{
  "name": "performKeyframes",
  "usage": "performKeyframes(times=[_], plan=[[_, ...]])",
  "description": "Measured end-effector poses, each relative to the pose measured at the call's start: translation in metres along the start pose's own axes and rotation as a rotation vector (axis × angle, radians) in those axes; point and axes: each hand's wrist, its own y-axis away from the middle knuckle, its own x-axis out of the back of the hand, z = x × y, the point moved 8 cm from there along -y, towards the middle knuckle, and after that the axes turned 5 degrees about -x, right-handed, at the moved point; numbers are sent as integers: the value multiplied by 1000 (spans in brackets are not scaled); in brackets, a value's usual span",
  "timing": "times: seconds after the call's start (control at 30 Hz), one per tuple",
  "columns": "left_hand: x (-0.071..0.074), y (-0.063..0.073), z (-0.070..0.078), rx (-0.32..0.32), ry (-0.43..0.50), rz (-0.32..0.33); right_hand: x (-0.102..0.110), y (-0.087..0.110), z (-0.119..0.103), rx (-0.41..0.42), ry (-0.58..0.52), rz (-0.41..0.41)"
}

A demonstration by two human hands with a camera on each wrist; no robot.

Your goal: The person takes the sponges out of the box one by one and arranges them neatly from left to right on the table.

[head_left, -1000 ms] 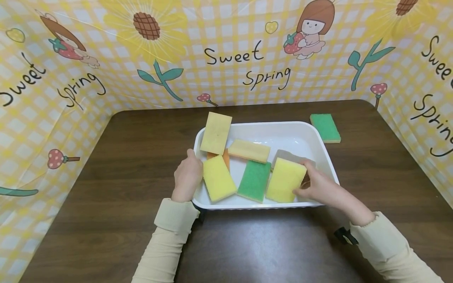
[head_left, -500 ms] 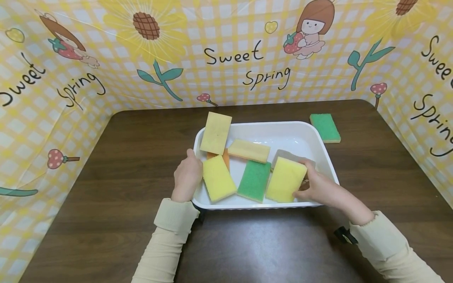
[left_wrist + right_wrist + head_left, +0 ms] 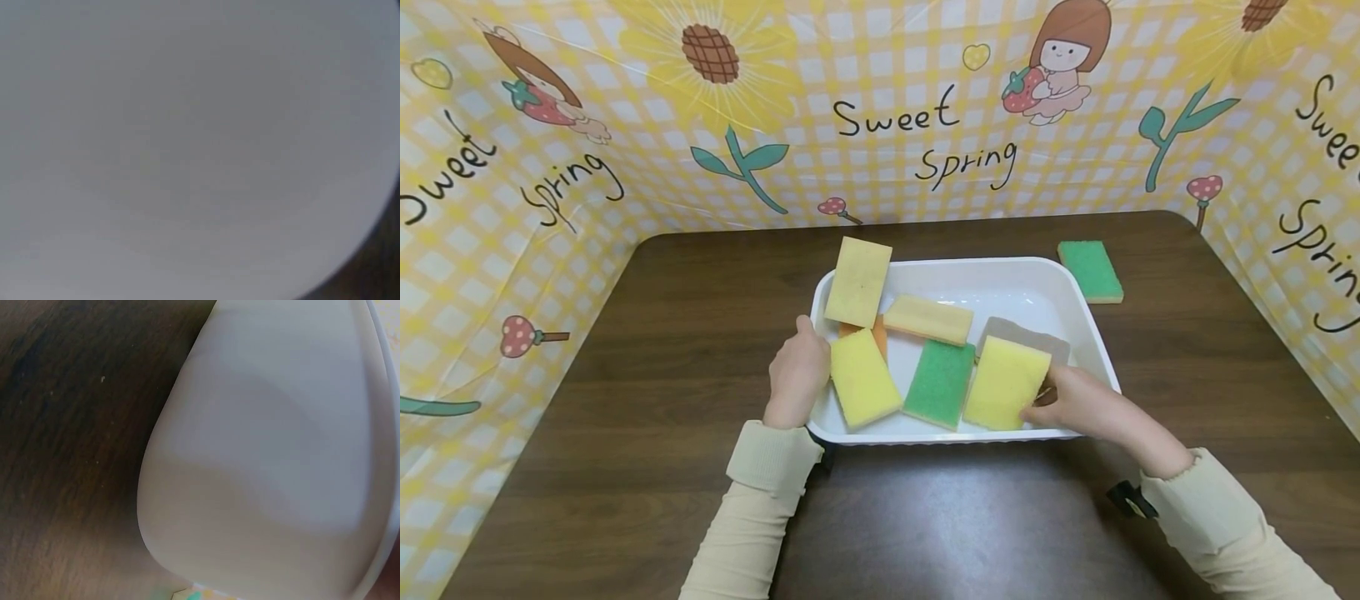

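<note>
A white tray (image 3: 1000, 283) stands on the table with several sponges in it. My left hand (image 3: 797, 375) grips the tray's left edge. Beside that hand lies a yellow sponge (image 3: 865, 379). My right hand (image 3: 1082, 400) is at the front right, thumb and fingers curled at the right edge of another yellow sponge (image 3: 1006, 383); the fingertips are partly hidden behind it. A grey sponge (image 3: 1026, 336) shows behind that one. A green sponge (image 3: 938, 383) lies between the two yellow ones. The white tray wall (image 3: 269, 437) fills most of the right wrist view.
A pale yellow sponge (image 3: 859, 283) overhangs the tray's back left corner, above an orange one (image 3: 881, 337). Another pale yellow sponge (image 3: 928, 319) lies mid-tray. A green sponge (image 3: 1090, 272) rests on the brown table (image 3: 700, 300) behind the tray's right side. Printed cloth (image 3: 887, 50) surrounds the table.
My right fingers have slid down from the yellow sponge's upper right corner to its right edge, and more of the grey sponge shows. My left hand and the tray have stayed in place.
</note>
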Motion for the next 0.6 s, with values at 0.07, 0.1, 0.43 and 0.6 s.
performKeyframes(times=[0.07, 0.1, 0.43, 0.6], plan=[[0, 0, 0, -2, -2, 0, -1, 0, 0, -1, 4, -11], [0, 0, 0, -3, -2, -1, -2, 0, 0, -2, 5, -18], [-1, 0, 1, -4, -6, -5, 2, -1, 1, 11, -47, -3], [1, 0, 1, -4, -6, 2, 13, -1, 0, 44, -100, 97]])
